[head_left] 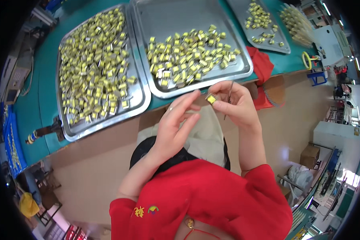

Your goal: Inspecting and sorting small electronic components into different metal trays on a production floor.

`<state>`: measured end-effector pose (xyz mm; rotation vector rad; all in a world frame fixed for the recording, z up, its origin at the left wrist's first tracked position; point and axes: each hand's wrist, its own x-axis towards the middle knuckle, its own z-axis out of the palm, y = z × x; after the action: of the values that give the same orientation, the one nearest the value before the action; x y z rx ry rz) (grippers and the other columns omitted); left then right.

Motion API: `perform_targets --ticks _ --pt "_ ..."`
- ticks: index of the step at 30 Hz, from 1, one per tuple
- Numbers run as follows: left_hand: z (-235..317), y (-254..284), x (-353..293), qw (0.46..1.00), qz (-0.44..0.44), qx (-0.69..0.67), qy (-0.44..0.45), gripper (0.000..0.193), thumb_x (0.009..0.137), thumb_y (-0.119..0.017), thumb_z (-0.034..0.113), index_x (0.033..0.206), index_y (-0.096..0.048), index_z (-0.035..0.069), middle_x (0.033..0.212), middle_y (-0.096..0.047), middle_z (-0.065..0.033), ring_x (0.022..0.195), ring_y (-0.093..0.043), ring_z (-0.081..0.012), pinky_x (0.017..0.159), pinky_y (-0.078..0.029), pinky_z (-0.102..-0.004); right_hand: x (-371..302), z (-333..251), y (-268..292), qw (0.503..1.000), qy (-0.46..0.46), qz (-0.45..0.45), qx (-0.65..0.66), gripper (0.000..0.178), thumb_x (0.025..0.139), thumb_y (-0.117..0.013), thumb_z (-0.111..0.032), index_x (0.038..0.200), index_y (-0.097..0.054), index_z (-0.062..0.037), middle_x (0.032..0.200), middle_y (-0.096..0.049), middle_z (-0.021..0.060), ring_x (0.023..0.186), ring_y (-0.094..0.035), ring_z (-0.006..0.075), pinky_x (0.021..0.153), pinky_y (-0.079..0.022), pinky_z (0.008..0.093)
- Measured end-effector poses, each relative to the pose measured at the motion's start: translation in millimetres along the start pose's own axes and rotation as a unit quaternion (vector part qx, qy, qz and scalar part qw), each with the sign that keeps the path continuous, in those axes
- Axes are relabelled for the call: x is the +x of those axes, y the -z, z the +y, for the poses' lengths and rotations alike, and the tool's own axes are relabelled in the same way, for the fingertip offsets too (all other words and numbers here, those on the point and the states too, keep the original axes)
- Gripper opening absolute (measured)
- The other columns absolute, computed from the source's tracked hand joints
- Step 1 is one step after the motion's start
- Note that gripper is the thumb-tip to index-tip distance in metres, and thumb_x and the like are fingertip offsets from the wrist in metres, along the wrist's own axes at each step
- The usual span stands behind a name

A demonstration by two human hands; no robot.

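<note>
My right hand [237, 105] pinches a small yellow-wrapped transformer [211, 99] with metal pins between thumb and fingertips, just past the table's front edge. A thin dark metal tool [230, 93], perhaps tweezers, is tucked in the same hand; its full shape is hidden by the fingers. Beside it on the left, my left hand [176, 124] is open, fingers stretched and thumb apart, its fingertips a little short of the transformer. Beyond both hands, a metal tray [168, 24] holds a pile of similar yellow transformers [188, 56].
At the left a second metal tray [138, 96] is densely filled with transformers. A third tray [282, 49] at the far right bears fewer. Red cloth [262, 66] hangs near the green table [40, 96]'s edge. A clamp-like tool [48, 131] lies at the left front.
</note>
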<state>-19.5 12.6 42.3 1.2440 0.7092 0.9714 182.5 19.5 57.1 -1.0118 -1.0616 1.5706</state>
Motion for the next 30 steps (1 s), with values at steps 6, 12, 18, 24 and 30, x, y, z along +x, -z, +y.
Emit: perform_targets --ticks 6,12,18,24,30 --pt "-16 8 -7 0.999 -0.005 0.023 -0.041 0.037 0.086 -0.05 -0.008 0.123 -0.05 -0.004 0.123 -0.048 -0.0128 0.107 -0.051 -0.0164 0.088 -0.046 -0.0264 -7 20 -23 0.996 -0.036 -0.03 0.072 0.034 0.075 -0.066 0.005 0.106 -0.052 0.0027 0.092 -0.059 0.0055 0.071 -0.053 0.0054 0.057 -0.041 0.0165" --pt "-22 5 -12 0.996 0.044 -0.082 -0.002 0.033 0.084 -0.055 -0.008 0.117 -0.054 -0.005 0.117 -0.051 -0.0113 0.101 -0.055 -0.0155 0.087 -0.047 -0.0265 -18 32 -30 0.999 -0.012 0.024 0.025 0.033 0.076 -0.067 0.004 0.106 -0.053 0.0033 0.091 -0.06 0.0064 0.069 -0.052 0.0047 0.057 -0.041 0.0168" --pt "-24 3 -14 0.992 0.066 -0.105 -0.004 0.032 0.082 -0.059 -0.006 0.114 -0.056 -0.003 0.11 -0.052 -0.0083 0.093 -0.055 -0.0117 0.081 -0.049 -0.0239 -21 41 -30 0.999 0.021 0.033 0.001 0.031 0.077 -0.066 0.006 0.106 -0.054 0.0044 0.089 -0.06 0.0059 0.069 -0.053 0.0053 0.058 -0.041 0.0172" --pt "-28 4 -14 0.992 0.067 -0.106 -0.008 0.033 0.082 -0.059 -0.006 0.115 -0.056 -0.003 0.108 -0.053 -0.0087 0.091 -0.056 -0.012 0.081 -0.049 -0.0237 -20 40 -31 0.999 0.03 0.044 -0.001 0.032 0.076 -0.067 0.006 0.106 -0.054 0.0046 0.086 -0.06 0.0046 0.069 -0.052 0.0056 0.059 -0.041 0.0173" --pt "-25 5 -14 0.993 0.043 -0.108 0.001 0.036 0.085 -0.057 -0.004 0.121 -0.053 -0.002 0.108 -0.053 -0.0079 0.091 -0.056 -0.012 0.083 -0.047 -0.0229 -20 40 -32 0.998 0.042 0.052 -0.006 0.031 0.075 -0.069 0.005 0.104 -0.057 0.0043 0.086 -0.058 0.0039 0.069 -0.052 0.0056 0.059 -0.04 0.0172"
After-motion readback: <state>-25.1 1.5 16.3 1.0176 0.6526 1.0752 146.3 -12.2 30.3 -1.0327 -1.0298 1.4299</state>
